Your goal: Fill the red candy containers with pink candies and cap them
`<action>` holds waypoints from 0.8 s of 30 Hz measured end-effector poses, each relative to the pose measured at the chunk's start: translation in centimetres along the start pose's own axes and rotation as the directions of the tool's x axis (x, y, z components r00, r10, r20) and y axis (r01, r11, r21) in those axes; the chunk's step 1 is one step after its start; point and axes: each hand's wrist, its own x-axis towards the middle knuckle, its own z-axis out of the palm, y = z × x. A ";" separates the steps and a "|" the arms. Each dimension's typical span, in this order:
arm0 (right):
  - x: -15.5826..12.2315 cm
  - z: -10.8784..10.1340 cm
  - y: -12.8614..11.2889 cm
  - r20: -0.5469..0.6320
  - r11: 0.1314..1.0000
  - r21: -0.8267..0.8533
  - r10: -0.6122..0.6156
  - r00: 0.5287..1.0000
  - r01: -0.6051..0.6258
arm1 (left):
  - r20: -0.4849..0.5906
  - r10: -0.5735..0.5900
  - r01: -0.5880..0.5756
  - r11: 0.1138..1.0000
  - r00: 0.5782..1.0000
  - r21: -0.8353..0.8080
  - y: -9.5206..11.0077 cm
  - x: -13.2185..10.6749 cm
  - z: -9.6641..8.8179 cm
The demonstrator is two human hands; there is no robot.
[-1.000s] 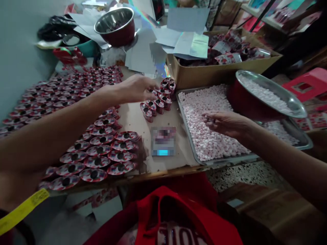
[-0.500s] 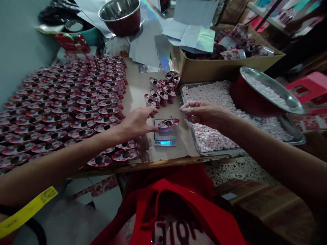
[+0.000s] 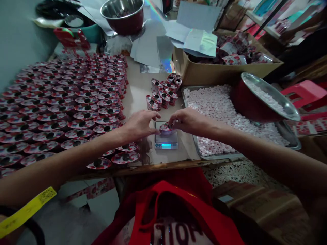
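Scale: While the person's 2 hands flank it, the small scale (image 3: 166,139) bears 1 patterned container (image 3: 165,129) on its plate, its blue display lit at the near edge.
Left hand: The left hand (image 3: 140,123) is beside the container's left end, thumb and fingers spread wide around a gap; whether the thumb touches the container cannot be told.
Right hand: The right hand (image 3: 187,119) has its fingertips drawn narrowly together at the container's right side; whether they grip it or hold something small cannot be told.
Rows: To the left, many containers (image 3: 61,108) with dark round holes in their oval tops fill the table (image 3: 138,85) in close lines.
Cluster: Beyond the scale, a smaller group of similar containers (image 3: 165,97) stands near the cardboard box (image 3: 204,73).
Tray: Right of the scale, a metal tray (image 3: 222,156) holds pale pink pellets (image 3: 212,109); a dark red bowl (image 3: 244,103) with more pellets leans over its right part.
Box: The cardboard box, behind the tray, contains a heap of patterned wraps (image 3: 235,51).
Far side: Loose sheets (image 3: 148,47) lie near another bowl (image 3: 127,28), which has a shiny inside.
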 end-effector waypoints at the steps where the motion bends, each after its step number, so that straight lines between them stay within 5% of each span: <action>1: 0.1 0.0 -0.2 0.012 0.999 -0.051 0.000 1.000 0.001 | -0.002 -0.006 0.006 1.000 1.000 -0.001 0.0 -0.1 -0.2; 5: 0.4 0.1 -0.6 0.028 0.997 -0.081 0.002 1.000 0.000 | 0.007 -0.008 0.008 1.000 1.000 -0.012 -0.2 -0.2 -0.7; 9: 0.1 -0.4 0.7 -0.002 0.968 0.240 0.070 0.998 -0.068 | 0.034 0.016 -0.015 1.000 0.999 -0.021 -0.4 0.1 -0.9; 12: -0.8 -1.6 3.6 -0.007 0.737 0.642 0.281 0.960 -0.211 | 0.061 0.005 -0.005 1.000 0.998 0.002 -0.4 0.3 -1.1; 15: -2.5 -3.1 7.1 -0.003 0.393 0.880 0.565 0.825 -0.266 | 0.092 -0.016 0.014 1.000 0.996 0.023 -0.2 0.5 -1.3; 18: -4.3 -3.7 9.1 0.056 0.215 0.933 0.706 0.706 -0.288 | 0.136 -0.019 0.017 1.000 0.991 0.014 0.3 1.0 -1.1; 21: -5.0 -3.1 8.7 0.096 0.187 0.941 0.650 0.754 -0.282 | 0.172 -0.033 0.028 0.999 0.985 0.031 1.2 1.6 -0.9; 24: -4.2 -1.8 6.7 0.077 0.294 0.919 0.516 0.853 -0.261 | 0.197 -0.056 0.041 0.996 0.979 0.081 1.8 1.9 -0.9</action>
